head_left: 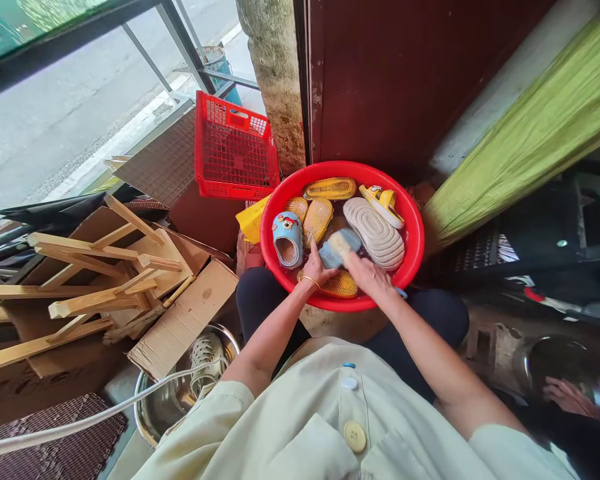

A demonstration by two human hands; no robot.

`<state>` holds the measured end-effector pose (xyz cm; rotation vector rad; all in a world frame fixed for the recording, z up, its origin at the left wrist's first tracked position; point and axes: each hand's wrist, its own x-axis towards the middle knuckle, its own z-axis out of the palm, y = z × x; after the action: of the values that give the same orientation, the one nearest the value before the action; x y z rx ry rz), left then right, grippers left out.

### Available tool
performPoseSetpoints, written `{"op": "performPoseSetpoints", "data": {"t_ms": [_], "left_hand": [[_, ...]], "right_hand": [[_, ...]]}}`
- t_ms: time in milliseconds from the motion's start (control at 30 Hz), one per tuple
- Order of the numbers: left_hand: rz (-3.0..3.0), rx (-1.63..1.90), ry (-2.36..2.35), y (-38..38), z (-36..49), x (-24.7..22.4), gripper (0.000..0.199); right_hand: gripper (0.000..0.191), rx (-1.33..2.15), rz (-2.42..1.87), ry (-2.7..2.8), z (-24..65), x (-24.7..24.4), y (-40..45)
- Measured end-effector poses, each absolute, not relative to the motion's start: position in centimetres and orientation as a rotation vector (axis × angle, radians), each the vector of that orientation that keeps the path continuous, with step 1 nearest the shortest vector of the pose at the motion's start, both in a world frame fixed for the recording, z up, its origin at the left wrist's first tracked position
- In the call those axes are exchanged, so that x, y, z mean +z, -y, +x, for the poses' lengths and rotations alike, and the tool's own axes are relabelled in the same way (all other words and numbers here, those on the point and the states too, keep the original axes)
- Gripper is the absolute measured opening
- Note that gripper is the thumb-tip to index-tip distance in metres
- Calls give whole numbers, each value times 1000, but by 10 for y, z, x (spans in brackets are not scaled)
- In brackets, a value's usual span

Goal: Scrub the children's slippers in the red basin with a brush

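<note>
A red basin (416, 233) stands between my knees with several slippers in water. My left hand (318, 270) grips the near left edge of a light blue slipper (349, 239), its thumb pointing up. My right hand (369, 273) is closed around what looks like a scrub brush (338, 244), whose pale bristles lie on the blue slipper; most of its handle is hidden under the hand. Around them are a blue slipper with a cartoon figure (287, 235), a yellow slipper (319, 219), a white ridged sole (375, 233) and a yellow-and-white sandal (384, 203).
A red plastic crate (237, 157) stands behind the basin at the left. Wooden stools (115, 267) and a cardboard piece (190, 313) lie to my left, above a metal bowl (147, 407) holding a sneaker (206, 360). A green curtain (520, 127) hangs at the right. Another person's hand (573, 397) shows at the lower right.
</note>
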<state>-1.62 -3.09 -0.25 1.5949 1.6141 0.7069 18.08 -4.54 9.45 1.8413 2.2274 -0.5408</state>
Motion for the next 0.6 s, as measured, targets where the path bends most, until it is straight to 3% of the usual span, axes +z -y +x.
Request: {"op": "performPoseSetpoints", "data": {"t_ms": [167, 333, 467, 600], "left_hand": [[1574, 690, -1592, 32, -19, -2, 136], [1585, 755, -1625, 33, -21, -9, 137], [1613, 767, -1614, 30, -21, -10, 128], [1652, 609, -1636, 31, -23, -3, 105]], "right_hand": [[52, -499, 2020, -2140, 186, 90, 3], [54, -586, 1722, -2329, 159, 91, 50], [54, -637, 1651, -2394, 155, 90, 74], [52, -552, 1928, -2207, 178, 88, 41]]}}
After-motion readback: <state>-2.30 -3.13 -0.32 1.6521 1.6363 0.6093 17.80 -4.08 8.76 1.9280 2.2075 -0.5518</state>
